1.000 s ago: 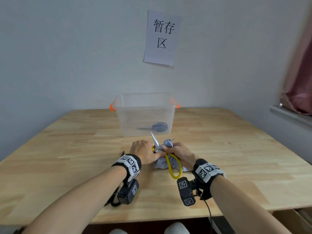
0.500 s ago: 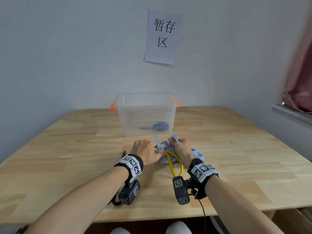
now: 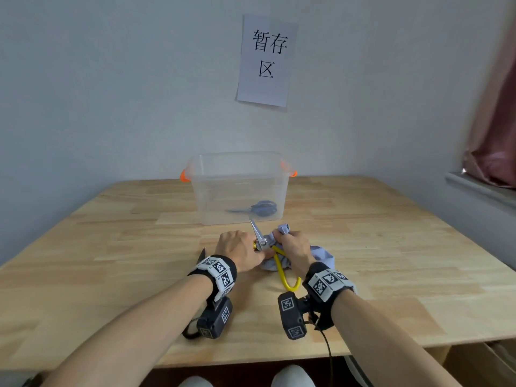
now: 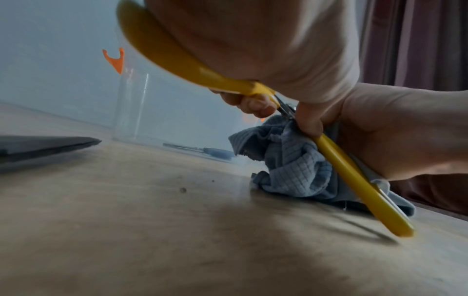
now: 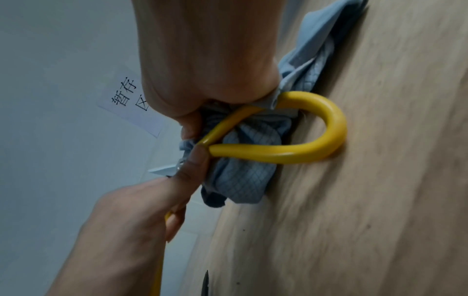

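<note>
Curled fingers of the left hand (image 3: 237, 248) are closed round one handle of the yellow-handled scissors (image 3: 262, 243), with the thumb pressed near the pivot. A bunched blue-grey cloth (image 3: 321, 254) is clutched in the right hand (image 3: 296, 250), whose fingers are wrapped over the fabric where the blades meet. Both things are held low over the wooden table (image 3: 391, 261), just in front of a clear plastic bin (image 3: 240, 191), and the cloth's loose end is trailed on the wood to the right.

Only one blade can be seen. The other is hidden inside the cloth and the right fist, so it cannot be told how far the blades are spread. The handle in the left hand is covered in the head view and is shown only from the left wrist.

The scissors' long axis is laid front to back. The free yellow loop is rested on the table nearest the person, and the bare blade is pointed up and away toward the bin, tilted slightly left. Blue scissors (image 3: 264, 207) are seen dimly through the bin's wall, and a paper sign (image 3: 265, 60) is fixed to the wall behind
</note>
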Demonstrator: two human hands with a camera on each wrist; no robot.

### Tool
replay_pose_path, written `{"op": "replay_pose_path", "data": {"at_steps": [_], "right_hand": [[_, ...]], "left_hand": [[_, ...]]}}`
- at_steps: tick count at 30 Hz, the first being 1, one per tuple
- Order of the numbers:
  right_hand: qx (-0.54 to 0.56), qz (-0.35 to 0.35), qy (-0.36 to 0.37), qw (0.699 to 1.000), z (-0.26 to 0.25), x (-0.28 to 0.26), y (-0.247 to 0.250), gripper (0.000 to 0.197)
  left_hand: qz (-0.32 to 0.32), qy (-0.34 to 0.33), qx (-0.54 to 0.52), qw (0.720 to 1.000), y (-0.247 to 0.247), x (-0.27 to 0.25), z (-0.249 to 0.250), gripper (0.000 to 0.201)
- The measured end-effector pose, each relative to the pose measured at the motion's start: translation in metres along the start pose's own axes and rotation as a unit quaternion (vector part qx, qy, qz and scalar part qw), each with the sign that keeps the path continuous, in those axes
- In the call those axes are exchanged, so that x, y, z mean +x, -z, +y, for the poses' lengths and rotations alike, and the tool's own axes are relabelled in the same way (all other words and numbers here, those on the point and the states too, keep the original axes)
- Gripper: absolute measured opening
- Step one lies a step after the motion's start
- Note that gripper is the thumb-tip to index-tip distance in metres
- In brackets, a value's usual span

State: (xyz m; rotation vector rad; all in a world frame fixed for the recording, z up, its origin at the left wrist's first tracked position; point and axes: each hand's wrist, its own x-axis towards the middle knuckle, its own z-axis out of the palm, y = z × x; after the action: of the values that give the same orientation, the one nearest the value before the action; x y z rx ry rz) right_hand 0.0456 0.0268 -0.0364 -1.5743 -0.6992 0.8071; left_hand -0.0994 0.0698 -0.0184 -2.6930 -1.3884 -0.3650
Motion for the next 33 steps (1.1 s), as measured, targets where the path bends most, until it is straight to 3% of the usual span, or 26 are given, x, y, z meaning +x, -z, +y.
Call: {"op": "replay_pose_path", "data": {"at_steps": [4, 10, 14, 19, 26, 33], "right_hand": [[0.013, -0.001, -0.007, 1.000, 0.001, 0.001, 0.000, 0.021], [-0.027, -0.108, -0.019, 0.994, 0.001, -0.003, 0.003, 0.021], [-0.084, -0.047, 0.031, 0.995, 0.000, -0.005, 0.000, 0.021], [-0.066, -0.017, 0.046, 0.997, 0.001, -0.004, -0.008, 0.019], [-0.097, -0.092, 0.027, 0.991, -0.001, -0.003, -0.006, 0.020], [-0.125, -0.058, 0.041, 0.990, -0.003, -0.003, -0.008, 0.017]], "left_hand": [[-0.002, 0.011, -0.005, 1.000, -0.003, -0.001, -0.001, 0.056], [-0.019, 0.010, 0.001, 1.000, 0.000, 0.001, -0.004, 0.051], [-0.003, 0.017, -0.012, 1.000, 0.000, 0.001, 0.001, 0.051], [-0.005, 0.034, -0.020, 0.999, -0.005, -0.002, 0.003, 0.058], [-0.012, 0.022, 0.007, 1.000, 0.000, 0.001, -0.005, 0.051], [-0.005, 0.021, 0.014, 1.000, -0.006, 0.003, -0.001, 0.055]]}}
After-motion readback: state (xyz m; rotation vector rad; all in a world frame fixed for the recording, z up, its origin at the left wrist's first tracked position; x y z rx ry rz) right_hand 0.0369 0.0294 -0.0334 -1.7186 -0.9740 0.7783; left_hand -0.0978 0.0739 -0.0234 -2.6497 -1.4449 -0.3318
